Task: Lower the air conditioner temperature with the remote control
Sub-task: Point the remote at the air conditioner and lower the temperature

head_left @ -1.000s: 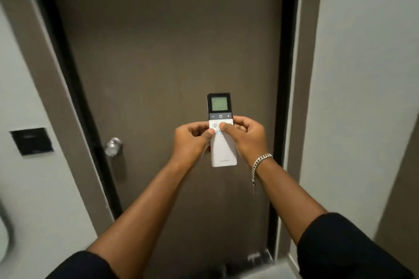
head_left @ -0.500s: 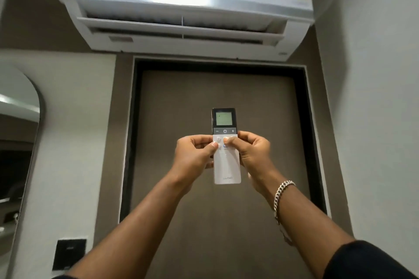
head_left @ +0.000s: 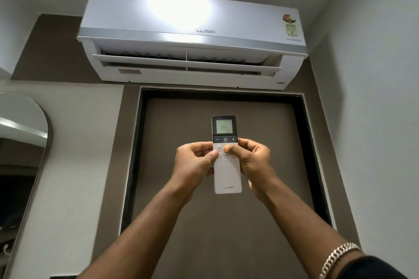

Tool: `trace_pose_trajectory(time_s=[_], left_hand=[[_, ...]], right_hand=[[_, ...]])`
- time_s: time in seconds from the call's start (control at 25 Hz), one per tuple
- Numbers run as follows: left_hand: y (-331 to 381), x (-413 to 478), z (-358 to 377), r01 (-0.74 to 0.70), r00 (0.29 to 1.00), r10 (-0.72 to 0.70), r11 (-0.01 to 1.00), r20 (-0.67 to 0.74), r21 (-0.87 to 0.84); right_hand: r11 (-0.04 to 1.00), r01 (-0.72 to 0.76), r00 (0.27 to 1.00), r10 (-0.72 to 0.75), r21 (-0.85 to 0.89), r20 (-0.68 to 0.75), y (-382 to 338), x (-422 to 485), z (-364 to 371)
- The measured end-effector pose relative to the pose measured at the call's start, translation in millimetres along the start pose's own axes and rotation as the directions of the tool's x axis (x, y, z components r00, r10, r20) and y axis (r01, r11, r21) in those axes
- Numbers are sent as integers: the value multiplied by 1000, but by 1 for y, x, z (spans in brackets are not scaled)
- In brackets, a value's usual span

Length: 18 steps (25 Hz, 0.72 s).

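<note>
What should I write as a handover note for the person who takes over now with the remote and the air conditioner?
Left hand: shut on the remote control, thumb on its left edge.
Right hand: shut on the remote control, thumb on the white buttons below the dark strip.
Remote is upright, pointed at the air conditioner above the door; its flap is open.
Display reads 24.
Left: no thumb is on the minus button yet; press it and check the number drops.

Open air lay between the raised remote control [head_left: 227, 165] and the air conditioner [head_left: 190, 38] above. The door [head_left: 226, 222] closed off the far side; a wall [head_left: 374, 120] bounded the right.
</note>
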<state>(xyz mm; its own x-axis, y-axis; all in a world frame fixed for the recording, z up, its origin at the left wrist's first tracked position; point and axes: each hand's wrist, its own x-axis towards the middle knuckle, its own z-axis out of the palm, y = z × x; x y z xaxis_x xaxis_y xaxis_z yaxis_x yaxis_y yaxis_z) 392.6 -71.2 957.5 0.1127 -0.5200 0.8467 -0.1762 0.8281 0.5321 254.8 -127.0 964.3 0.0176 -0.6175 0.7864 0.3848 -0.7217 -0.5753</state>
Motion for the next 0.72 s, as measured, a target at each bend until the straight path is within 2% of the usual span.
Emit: trace_pose_trajectory(time_s=[0.2,0.32,0.72], left_hand=[[2,0,3,-4,999,1,997,-34,-82],[3,2,3,-7,997,1,997,-71,-75],[13,1,5,-9,998,6,998,-58,-57]], right_hand=[[1000,7,1000,-7,23,9,-6,-4,2],[999,11,1000,-12,40,29,-10,-8,2],[999,28,999,-29,33,32,-25,-17,3]])
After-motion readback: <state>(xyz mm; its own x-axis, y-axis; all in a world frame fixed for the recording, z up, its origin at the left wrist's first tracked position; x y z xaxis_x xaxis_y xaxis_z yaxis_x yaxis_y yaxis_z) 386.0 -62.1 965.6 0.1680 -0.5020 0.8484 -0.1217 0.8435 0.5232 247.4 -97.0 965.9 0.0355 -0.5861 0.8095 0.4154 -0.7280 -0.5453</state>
